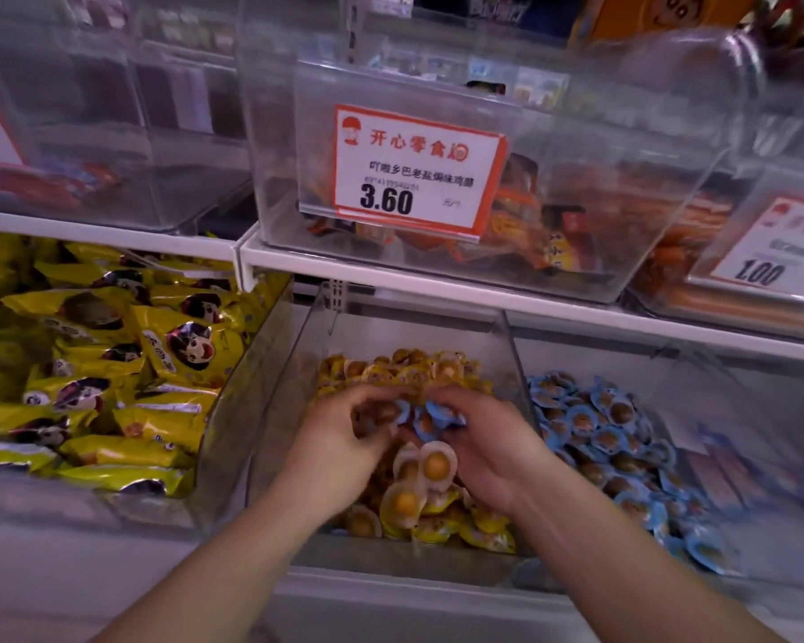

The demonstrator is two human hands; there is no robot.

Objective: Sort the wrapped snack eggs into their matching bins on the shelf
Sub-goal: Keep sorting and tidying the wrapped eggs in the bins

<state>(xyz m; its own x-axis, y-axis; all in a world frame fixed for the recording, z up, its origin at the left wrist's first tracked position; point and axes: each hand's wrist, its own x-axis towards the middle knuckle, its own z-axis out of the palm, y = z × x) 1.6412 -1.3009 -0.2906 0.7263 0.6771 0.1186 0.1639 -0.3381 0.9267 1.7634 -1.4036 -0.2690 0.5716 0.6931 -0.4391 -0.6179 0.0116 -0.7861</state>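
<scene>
Both my hands are inside the middle clear bin (279, 410), which holds yellow-wrapped snack eggs (418, 368). My left hand (340, 438) curls its fingers round a blue-wrapped egg (393, 410). My right hand (488, 447) pinches more blue-wrapped eggs (439, 417) just above the yellow pile. Beneath my hands lie a few clear-wrapped halved eggs (430, 466) with yellow yolks. The bin to the right (715, 401) is filled with blue-wrapped eggs (604, 433).
Yellow snack packets (112, 364) fill the bin on the left. On the white shelf (437, 276) above stand clear bins with price tags, one reading 3.60 (414, 171) and one reading 1.00 (776, 257). The shelf edge hangs close over the bins.
</scene>
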